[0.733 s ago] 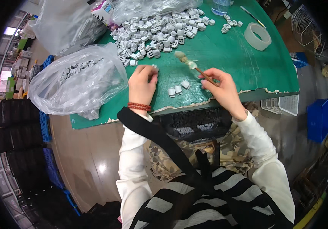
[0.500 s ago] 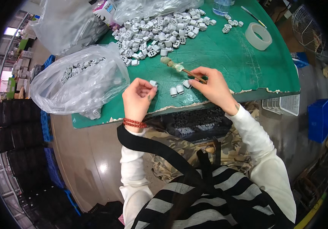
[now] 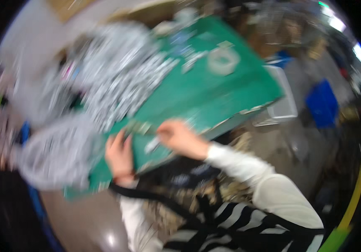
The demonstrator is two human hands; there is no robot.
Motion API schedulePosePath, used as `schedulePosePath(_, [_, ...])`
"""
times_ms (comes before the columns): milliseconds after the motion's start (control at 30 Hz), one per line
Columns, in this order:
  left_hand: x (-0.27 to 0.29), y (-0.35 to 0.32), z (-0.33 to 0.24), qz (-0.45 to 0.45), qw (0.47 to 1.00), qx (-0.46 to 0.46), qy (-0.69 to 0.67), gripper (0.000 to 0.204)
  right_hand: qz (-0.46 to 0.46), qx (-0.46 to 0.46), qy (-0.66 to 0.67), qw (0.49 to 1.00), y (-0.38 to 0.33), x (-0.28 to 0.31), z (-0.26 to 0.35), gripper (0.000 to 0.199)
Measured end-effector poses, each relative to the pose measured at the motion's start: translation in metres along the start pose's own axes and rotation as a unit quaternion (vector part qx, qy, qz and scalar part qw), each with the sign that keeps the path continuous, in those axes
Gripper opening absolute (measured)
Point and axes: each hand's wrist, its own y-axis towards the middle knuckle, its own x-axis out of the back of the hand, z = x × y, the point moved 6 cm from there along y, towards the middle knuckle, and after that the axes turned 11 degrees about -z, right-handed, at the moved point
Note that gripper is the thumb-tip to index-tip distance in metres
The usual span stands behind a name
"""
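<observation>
Motion blurs the whole view. My right hand [image 3: 182,138] is closed round a thin stick whose wrapped, pale greenish cloth-like tip [image 3: 138,127] points left. My left hand [image 3: 120,155] is just left of that tip, with its thumb and fingers bent toward each other. Whatever lies between those fingertips is too smeared to make out. A few small grey-white plastic pieces [image 3: 152,145] lie on the green table top [image 3: 189,101], beside and below the right fingertips. A large heap of similar pieces [image 3: 126,88] spreads beyond my hands.
A clear plastic bag [image 3: 58,153] lies left of my hands, with larger plastic bags [image 3: 109,42] behind it. A roll of tape [image 3: 223,61] sits at the far right of the table. Beyond the right edge are a white basket [image 3: 287,94] and a blue bin [image 3: 322,104].
The view has swung and blurred, shifting the table left. My hands have come closer together, the stick's tip now near my left fingers, which earlier pinched a small grey-white piece.
</observation>
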Motion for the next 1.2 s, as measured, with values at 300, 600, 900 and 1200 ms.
schedulePosePath(300, [0.026,-0.021,0.012,0.023,0.999,0.031,0.015,0.020,0.025,0.015,0.014,0.999,0.001,-0.012,0.008,0.018])
schedulePosePath(600, [0.031,-0.060,-0.007,0.048,0.994,-0.092,-0.014,0.031,0.014,0.006,0.043,0.999,-0.003,-0.003,0.015,0.014])
schedulePosePath(900, [0.015,-0.059,-0.005,0.092,0.990,-0.023,-0.109,0.036,-0.013,0.121,0.108,0.987,-0.010,-0.013,0.009,0.021])
schedulePosePath(1200, [0.011,-0.054,-0.016,0.005,0.993,-0.021,-0.113,0.049,0.013,-0.060,0.137,0.989,-0.004,0.053,-0.010,0.022])
